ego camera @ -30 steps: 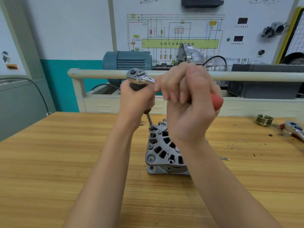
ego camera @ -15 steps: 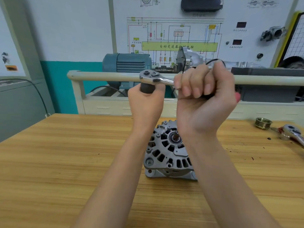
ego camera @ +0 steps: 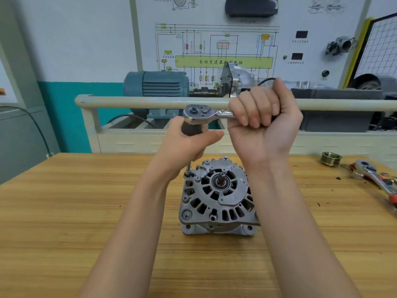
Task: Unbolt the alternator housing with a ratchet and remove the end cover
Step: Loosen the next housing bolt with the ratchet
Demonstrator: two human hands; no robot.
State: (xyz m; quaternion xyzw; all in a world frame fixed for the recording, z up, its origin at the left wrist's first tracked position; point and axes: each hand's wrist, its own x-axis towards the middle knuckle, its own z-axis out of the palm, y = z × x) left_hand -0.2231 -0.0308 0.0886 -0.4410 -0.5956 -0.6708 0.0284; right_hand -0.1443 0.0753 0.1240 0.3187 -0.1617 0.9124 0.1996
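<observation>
Standing upright near the middle of the wooden surface [ego camera: 64,211], the alternator [ego camera: 217,198] shows its vented end cover [ego camera: 214,190] facing up, with the bare shaft and bearing at its centre. A ratchet [ego camera: 206,111] is held level above it, its chrome head over the alternator's far-left corner. From under that head a dark socket extension [ego camera: 188,167] runs straight down to a bolt at the housing's upper-left edge, and its thin lower end shows just below the left hand.

The left hand [ego camera: 189,145] has its grip closed around the dark upper part of the extension, directly beneath the ratchet head, thumb pointing right. The right hand [ego camera: 264,123] has its grip curled tight around the ratchet handle, knuckles toward the camera, so the handle is hidden inside the fist. Both forearms reach in from the bottom edge and pass on either side of the alternator; the right forearm covers part of its right side.

At the far right of the surface lie a second ratchet [ego camera: 373,177] with a red handle and, just beyond it, a grooved pulley [ego camera: 330,158]. Behind the surface a pale rail [ego camera: 129,102] fronts a blue electric motor [ego camera: 156,83] and a wiring diagram board [ego camera: 217,46]
</observation>
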